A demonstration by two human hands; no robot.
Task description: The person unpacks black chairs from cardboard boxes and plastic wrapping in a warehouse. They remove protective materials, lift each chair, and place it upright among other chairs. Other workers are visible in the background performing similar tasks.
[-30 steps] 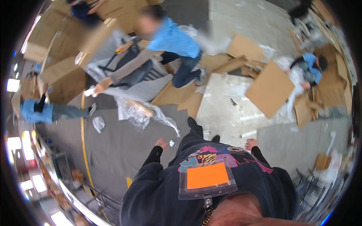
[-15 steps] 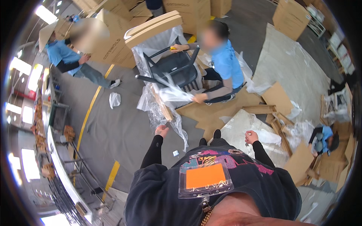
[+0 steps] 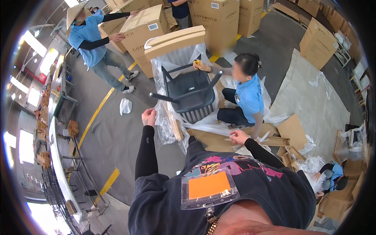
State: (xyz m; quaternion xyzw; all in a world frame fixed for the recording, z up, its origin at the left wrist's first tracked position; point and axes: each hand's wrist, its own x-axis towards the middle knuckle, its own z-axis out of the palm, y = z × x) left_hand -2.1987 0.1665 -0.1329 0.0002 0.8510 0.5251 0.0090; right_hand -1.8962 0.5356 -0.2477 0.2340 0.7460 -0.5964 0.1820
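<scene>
Both my hands out low, at the near side of the upturned black slatted-back chair.
Left hand: fingers curled, almost closed, at the edge of the crumpled clear plastic wrap; can't tell if they grip it. Right hand: fingers half curled, thumb near forefinger, by the thin whitish plastic film; grip unclear too. Chair lies just beyond, legs up, small pale label under its seat, too small to read. Light-blue-shirted co-worker on its right holds a small yellow object at one leg. Behind: tall brown cardboard cartons, dark printed lettering, white stickers.
</scene>
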